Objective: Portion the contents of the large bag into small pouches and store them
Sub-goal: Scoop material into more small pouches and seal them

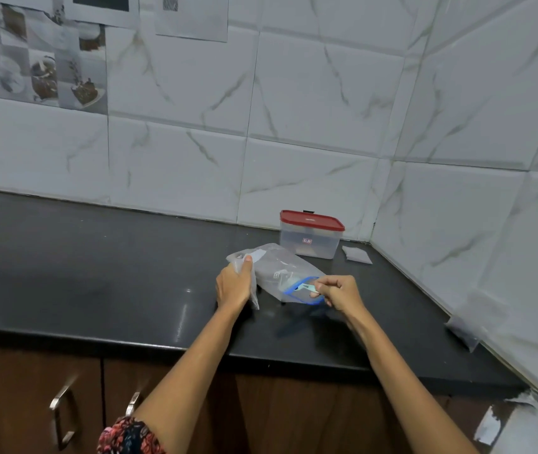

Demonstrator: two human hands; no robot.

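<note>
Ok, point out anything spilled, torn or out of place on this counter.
No spill shows on the black counter. The large bag lies on its side, left hand gripping one end, right hand at its blue-rimmed opening. One small pouch lies loose beside the red-lidded container, whose lid is on.

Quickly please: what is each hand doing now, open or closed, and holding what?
Left hand: closed, gripping one end of the large clear bag.
Right hand: closed, pinching a small light tool at the bag's blue-rimmed opening.
</note>
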